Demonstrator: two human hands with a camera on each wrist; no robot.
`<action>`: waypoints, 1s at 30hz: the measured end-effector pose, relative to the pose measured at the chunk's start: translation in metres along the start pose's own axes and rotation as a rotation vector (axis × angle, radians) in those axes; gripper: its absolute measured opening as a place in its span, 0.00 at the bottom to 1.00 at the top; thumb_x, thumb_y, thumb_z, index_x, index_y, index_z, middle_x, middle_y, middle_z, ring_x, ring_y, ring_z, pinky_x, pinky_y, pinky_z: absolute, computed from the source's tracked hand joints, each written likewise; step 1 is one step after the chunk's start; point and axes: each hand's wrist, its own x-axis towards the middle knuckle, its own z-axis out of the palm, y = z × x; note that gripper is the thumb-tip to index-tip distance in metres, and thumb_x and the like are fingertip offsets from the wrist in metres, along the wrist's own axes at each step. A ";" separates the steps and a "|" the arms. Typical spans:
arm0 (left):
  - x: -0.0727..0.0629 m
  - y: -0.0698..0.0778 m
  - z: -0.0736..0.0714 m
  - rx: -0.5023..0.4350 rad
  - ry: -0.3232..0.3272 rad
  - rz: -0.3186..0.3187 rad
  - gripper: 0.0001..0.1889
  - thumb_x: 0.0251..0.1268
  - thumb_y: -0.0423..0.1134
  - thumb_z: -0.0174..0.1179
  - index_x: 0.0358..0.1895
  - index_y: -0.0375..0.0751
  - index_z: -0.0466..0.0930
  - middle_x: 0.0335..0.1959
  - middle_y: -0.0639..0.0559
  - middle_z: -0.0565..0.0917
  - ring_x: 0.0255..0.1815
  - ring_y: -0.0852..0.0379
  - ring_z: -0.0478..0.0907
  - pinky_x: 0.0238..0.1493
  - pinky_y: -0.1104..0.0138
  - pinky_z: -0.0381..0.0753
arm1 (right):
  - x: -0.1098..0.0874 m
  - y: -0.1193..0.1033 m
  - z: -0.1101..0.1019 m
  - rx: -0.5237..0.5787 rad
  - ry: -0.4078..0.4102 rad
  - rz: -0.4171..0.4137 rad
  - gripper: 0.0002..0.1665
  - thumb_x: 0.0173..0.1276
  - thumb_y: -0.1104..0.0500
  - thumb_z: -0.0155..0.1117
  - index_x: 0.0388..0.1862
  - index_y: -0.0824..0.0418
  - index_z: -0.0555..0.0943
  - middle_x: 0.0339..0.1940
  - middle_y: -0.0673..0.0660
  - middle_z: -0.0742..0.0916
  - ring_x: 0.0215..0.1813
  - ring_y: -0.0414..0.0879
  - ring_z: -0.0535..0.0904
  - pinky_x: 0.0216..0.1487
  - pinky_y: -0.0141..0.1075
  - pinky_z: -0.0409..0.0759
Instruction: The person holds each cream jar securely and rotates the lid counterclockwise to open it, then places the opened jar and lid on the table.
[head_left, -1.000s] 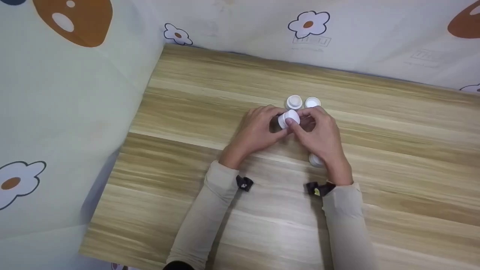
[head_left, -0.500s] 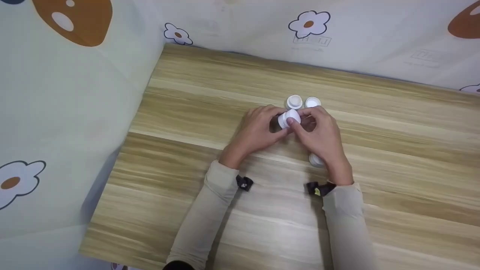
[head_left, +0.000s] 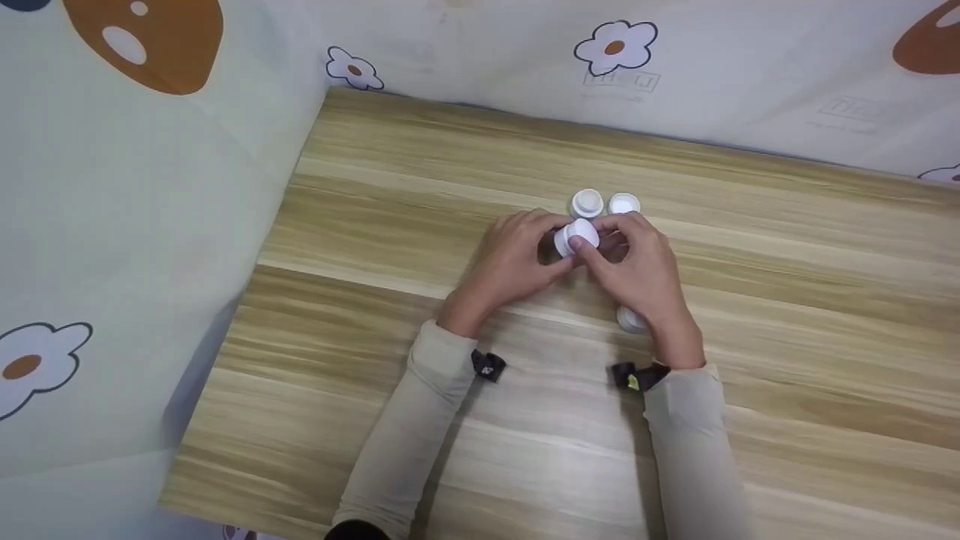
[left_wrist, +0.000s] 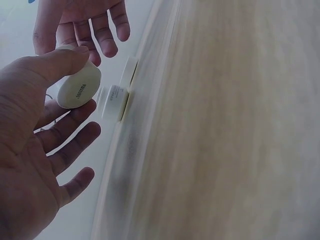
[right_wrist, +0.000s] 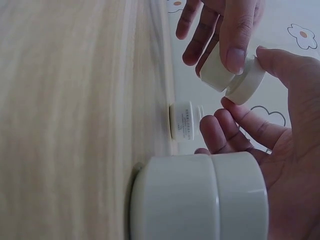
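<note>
A small white cream jar (head_left: pixel 564 241) is held tilted above the table between the two hands. My left hand (head_left: pixel 516 253) grips the jar's body with thumb and fingers; printing shows on its base in the left wrist view. My right hand (head_left: pixel 641 262) pinches the white lid (right_wrist: pixel 246 82) at the jar's mouth. In the right wrist view the lid sits slightly askew to the body; whether it is threaded on cannot be told. Just beyond the hands stands an uncapped white jar (head_left: pixel 587 203). Beside it lies a loose white lid (head_left: pixel 624 203), its hollow side up.
A capped white jar (right_wrist: pixel 190 197) stands on the table near my right wrist, partly hidden in the head view. The wood-grain table (head_left: pixel 360 225) meets a flower-printed cloth (head_left: pixel 480 52) at its back and left edges. Each wrist wears a small black camera.
The jar and lid tilt very slightly between the fingers. Both hands stay in nearly the same place, and the things on the table have not moved.
</note>
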 end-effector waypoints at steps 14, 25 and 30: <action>0.000 0.000 0.000 -0.011 0.016 0.015 0.27 0.68 0.59 0.69 0.65 0.52 0.84 0.60 0.56 0.88 0.64 0.54 0.82 0.69 0.54 0.75 | 0.001 0.000 -0.003 -0.014 0.015 0.045 0.24 0.70 0.42 0.74 0.48 0.62 0.88 0.45 0.58 0.89 0.45 0.49 0.86 0.48 0.35 0.79; 0.001 0.000 0.000 -0.001 0.004 0.002 0.25 0.68 0.57 0.69 0.65 0.52 0.84 0.60 0.55 0.88 0.63 0.54 0.82 0.68 0.55 0.76 | 0.000 0.000 -0.001 0.010 0.002 0.009 0.20 0.70 0.48 0.74 0.49 0.63 0.88 0.45 0.59 0.89 0.45 0.49 0.86 0.46 0.29 0.77; 0.001 0.000 0.001 -0.002 -0.002 -0.003 0.26 0.68 0.57 0.69 0.65 0.52 0.83 0.60 0.55 0.88 0.64 0.53 0.82 0.69 0.54 0.76 | 0.000 0.001 -0.001 0.005 0.002 -0.007 0.21 0.70 0.49 0.74 0.52 0.62 0.88 0.47 0.60 0.89 0.46 0.51 0.87 0.47 0.31 0.76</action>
